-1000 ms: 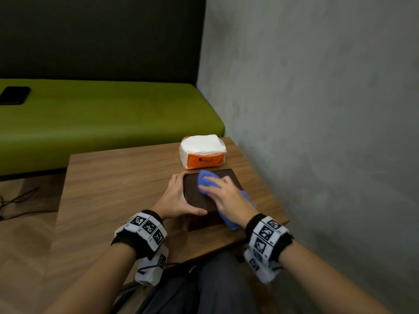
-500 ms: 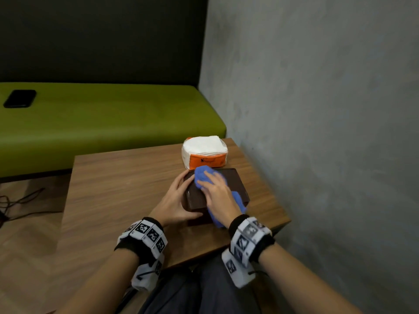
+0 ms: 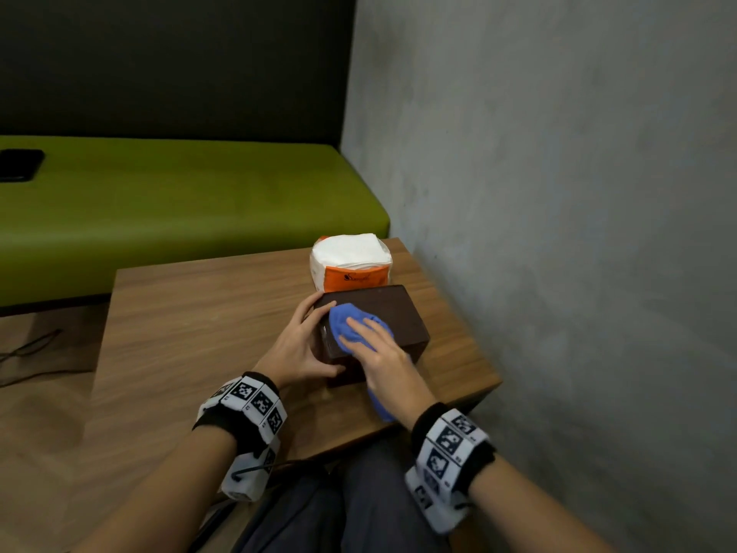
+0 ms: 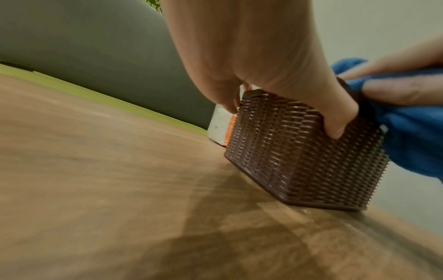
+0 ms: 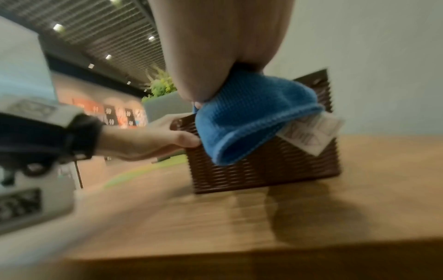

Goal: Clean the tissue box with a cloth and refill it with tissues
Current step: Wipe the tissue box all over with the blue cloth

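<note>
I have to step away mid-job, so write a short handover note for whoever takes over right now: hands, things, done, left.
Left hand grips the brown tissue box at its left end, steadying it on the table.
Right hand presses the blue cloth flat on the box top; part of the cloth hangs over the near side.
Tissue pack stands just behind the box, not yet used.
Done: wiping under way.
Left: finish wiping, then refill.

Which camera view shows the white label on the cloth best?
The right wrist view: the label hangs in plain sight from the cloth, against the box. The head view shows the cloth under the right hand but no label; the left wrist view shows only a pale sliver beside the cloth.
</note>
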{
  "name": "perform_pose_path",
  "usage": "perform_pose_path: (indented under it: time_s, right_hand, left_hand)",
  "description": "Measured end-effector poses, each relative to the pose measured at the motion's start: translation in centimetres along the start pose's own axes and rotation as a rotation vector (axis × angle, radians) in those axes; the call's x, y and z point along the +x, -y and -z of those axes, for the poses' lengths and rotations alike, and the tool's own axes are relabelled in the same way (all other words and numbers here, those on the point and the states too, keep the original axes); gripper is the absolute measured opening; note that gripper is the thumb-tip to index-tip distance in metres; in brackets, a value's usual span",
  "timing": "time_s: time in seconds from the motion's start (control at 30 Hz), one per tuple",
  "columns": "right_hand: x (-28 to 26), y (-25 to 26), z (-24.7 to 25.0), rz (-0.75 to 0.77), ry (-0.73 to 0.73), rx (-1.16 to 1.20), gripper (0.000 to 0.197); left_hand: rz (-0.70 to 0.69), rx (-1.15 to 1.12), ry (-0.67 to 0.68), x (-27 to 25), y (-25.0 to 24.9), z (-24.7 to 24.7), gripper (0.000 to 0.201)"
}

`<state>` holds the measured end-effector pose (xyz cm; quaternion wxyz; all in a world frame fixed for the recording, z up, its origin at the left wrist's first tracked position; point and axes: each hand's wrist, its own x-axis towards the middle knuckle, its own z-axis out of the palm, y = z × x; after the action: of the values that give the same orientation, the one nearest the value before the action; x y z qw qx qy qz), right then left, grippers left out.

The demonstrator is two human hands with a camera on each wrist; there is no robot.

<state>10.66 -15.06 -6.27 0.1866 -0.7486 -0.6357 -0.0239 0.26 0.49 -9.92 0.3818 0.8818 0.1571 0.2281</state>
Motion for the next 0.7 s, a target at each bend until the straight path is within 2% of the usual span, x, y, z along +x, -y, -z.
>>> perform_pose_path:
  time_s: [0.07, 0.13, 0.2, 0.23, 0.3, 0.37, 0.43, 0.5, 0.57, 0.6, 0.7]
  right_hand:
    - [0.0, -2.7, 0.7, -0.055, -0.044, -0.035, 0.054]
    - [1.1, -4.6, 1.1, -0.224, -0.085, -0.014, 0.048]
    - [2.8, -3.6, 0.3, -0.31, -0.074, 0.017, 0.044]
    - [3.3, -2.5, -0.4, -0.294, -0.062, 0.035, 0.044]
    - [3.1, -0.6, -1.3, -0.156, -0.036, 0.035, 0.045]
    - [2.0, -0.9, -0.7, -0.035, -0.035, 0.027, 0.046]
    - [2.1, -2.7, 0.3, -0.03, -0.013, -0.018, 0.045]
    - [3.6, -3.7, 0.6, -0.12, -0.042, -0.017, 0.04]
    - [4.9, -2.2, -0.2, -0.193, -0.053, 0.026, 0.04]
    - [4.9, -0.9, -0.8, -0.173, -0.046, 0.041, 0.041]
    - [1.9, -0.4, -1.1, 0.048, 0.002, 0.038, 0.049]
  left_hand:
    - [0.0, 0.018, -0.01, 0.2, 0.2, 0.0, 0.104]
    - [0.023, 0.02, -0.007, 0.4, -0.1, -0.2, 0.106]
    - [0.031, 0.01, -0.018, 0.6, -0.1, -0.4, 0.106]
    - [0.021, 0.005, -0.021, 0.6, 0.0, -0.4, 0.104]
    - [0.002, 0.003, -0.008, 0.6, 0.2, -0.1, 0.103]
    - [0.001, 0.02, 0.008, 0.7, 0.5, 0.3, 0.104]
    - [0.012, 0.033, 0.01, 0.7, 0.5, 0.4, 0.105]
    - [0.015, 0.035, 0.005, 0.8, 0.3, 0.2, 0.105]
    - [0.015, 0.033, 0.004, 0.9, 0.5, 0.0, 0.104]
    - [0.012, 0.03, 0.012, 0.8, 0.7, 0.1, 0.103]
    - [0.007, 0.027, 0.033, 0.9, 1.3, 0.9, 0.103]
